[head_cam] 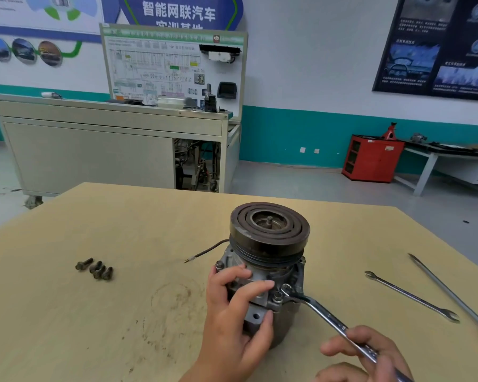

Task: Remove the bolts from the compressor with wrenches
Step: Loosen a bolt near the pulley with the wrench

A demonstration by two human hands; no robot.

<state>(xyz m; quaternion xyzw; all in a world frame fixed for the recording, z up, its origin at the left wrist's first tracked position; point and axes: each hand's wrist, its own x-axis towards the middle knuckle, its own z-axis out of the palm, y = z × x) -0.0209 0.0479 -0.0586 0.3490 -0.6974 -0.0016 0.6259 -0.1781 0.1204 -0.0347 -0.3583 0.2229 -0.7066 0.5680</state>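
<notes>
Compressor first: it's the grey cast-metal unit with the dark grooved pulley on top. It's standing on end on the pale wooden table, close to your edge and roughly mid-width. I'd guess it's a dense, rigid lump, maybe a bit greasy. It probably won't slide easily, but with that pulley up top it could tip if you lean hard on the tool.

Your left hand has fingers and thumb wrapped round the body just under the pulley, which seems the right spot to brace it. Your right hand is curled round the handle end of the silver combination wrench, whose open end sits at a hex bolt on the front flange. Can't quite tell if it's fully seated on the head, it's blurry there. A second hex bolt shows just beside your left fingertips.

Four dark loose bolts lie clustered well off to the left, and a thin black wire trails from the body that way. The right side is tighter: a spare silver wrench and a long red-handled screwdriver lie near the table's right edge. So I'd swing toward yourself, over bare tabletop.
</notes>
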